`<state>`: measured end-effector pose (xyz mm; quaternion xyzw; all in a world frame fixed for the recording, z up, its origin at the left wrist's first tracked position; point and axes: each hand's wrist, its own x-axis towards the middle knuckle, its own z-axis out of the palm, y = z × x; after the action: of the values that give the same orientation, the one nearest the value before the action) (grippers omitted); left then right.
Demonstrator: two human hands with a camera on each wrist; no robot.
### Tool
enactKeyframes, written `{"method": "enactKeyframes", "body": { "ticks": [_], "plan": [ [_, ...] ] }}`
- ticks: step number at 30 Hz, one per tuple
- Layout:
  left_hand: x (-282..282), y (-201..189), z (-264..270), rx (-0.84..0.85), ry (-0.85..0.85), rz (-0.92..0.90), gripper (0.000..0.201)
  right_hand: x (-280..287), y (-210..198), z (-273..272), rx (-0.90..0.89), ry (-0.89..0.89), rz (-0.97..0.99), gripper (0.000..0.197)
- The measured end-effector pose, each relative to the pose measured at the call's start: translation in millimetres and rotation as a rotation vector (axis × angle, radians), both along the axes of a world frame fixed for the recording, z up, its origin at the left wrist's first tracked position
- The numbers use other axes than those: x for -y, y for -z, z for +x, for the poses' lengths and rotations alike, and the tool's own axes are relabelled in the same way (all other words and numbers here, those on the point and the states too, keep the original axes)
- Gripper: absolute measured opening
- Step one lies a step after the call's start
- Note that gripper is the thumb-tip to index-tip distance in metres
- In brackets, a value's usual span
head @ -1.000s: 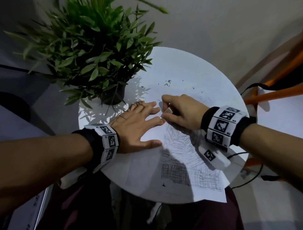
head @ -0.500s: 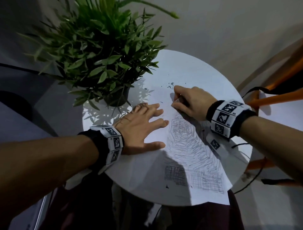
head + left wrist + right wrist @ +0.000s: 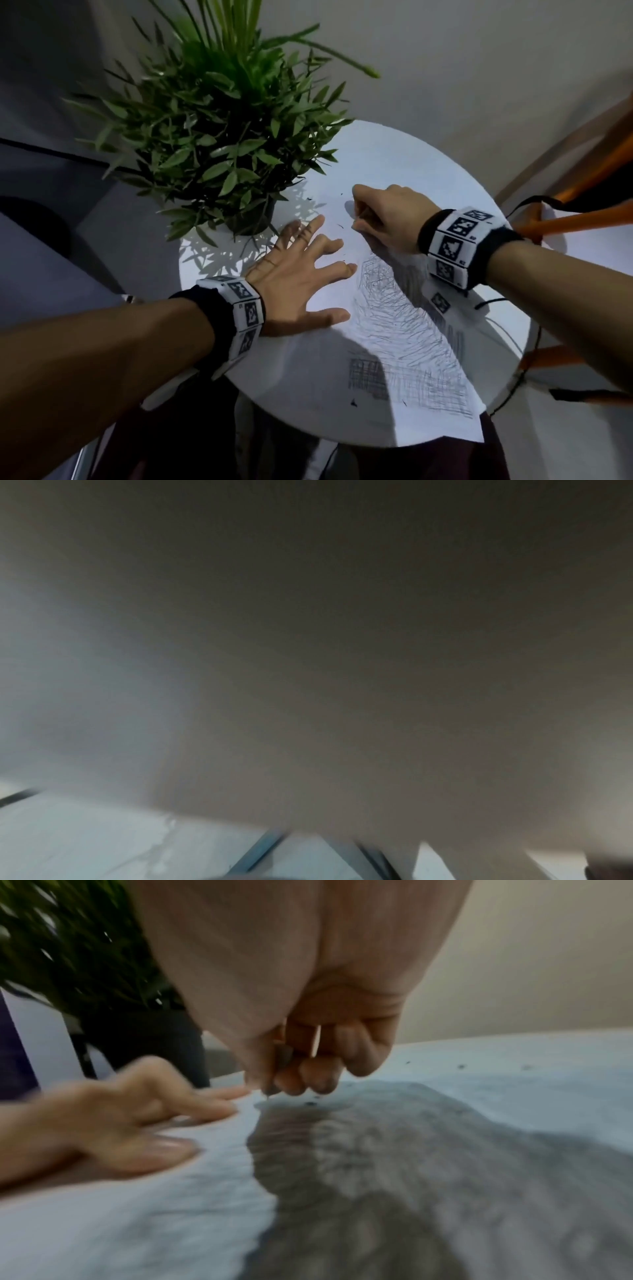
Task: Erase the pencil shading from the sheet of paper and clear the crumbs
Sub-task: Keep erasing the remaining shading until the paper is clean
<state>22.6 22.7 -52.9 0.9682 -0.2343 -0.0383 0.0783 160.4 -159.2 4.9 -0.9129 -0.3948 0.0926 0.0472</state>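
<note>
The sheet of paper (image 3: 414, 346) lies on the round white desk (image 3: 404, 161), its near corner hanging over the near edge, with pencil shading (image 3: 404, 318) across its right and near parts and dark crumbs (image 3: 340, 226) scattered at the far end. The left hand (image 3: 294, 284) presses flat on the sheet's left side, fingers spread. The right hand (image 3: 383, 216), fingers curled at the sheet's far end, pinches something small and hard to make out; a potted plant (image 3: 219, 137) stands far left.

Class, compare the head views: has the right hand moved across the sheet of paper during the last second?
Yes. The right hand has slid away from the person, toward the paper's far end, uncovering the scribbled shading and drawing level with the plant pot.
</note>
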Motion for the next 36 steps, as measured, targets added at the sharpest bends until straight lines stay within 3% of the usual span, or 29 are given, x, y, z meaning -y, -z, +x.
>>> {"method": "enactKeyframes", "body": {
  "ticks": [4,11,16,22,27,33,36],
  "plan": [
    [-1,0,1,-0.014,-0.013,0.022,0.073,-8,6,-11,-0.164,-0.065,0.098,0.019],
    [1,0,1,0.0,-0.027,-0.04,0.07,-14,2,17,-0.019,0.065,0.031,0.022],
    [1,-3,1,-0.058,-0.054,-0.056,0.069,-21,1,5,-0.236,-0.029,0.075,0.021],
    [3,-4,1,-0.063,-0.055,-0.054,0.069,-26,2,29,-0.003,0.08,0.035,0.023],
    [1,-6,2,-0.099,-0.07,-0.047,0.068,-36,2,14,-0.253,0.003,0.147,0.018],
    [2,-5,0,-0.096,-0.072,-0.047,0.069,-40,5,21,0.03,0.03,0.06,0.022],
    [4,-5,-1,-0.109,-0.078,-0.057,0.07,-21,-2,15,-0.201,0.112,0.265,0.02]
  ]
}}
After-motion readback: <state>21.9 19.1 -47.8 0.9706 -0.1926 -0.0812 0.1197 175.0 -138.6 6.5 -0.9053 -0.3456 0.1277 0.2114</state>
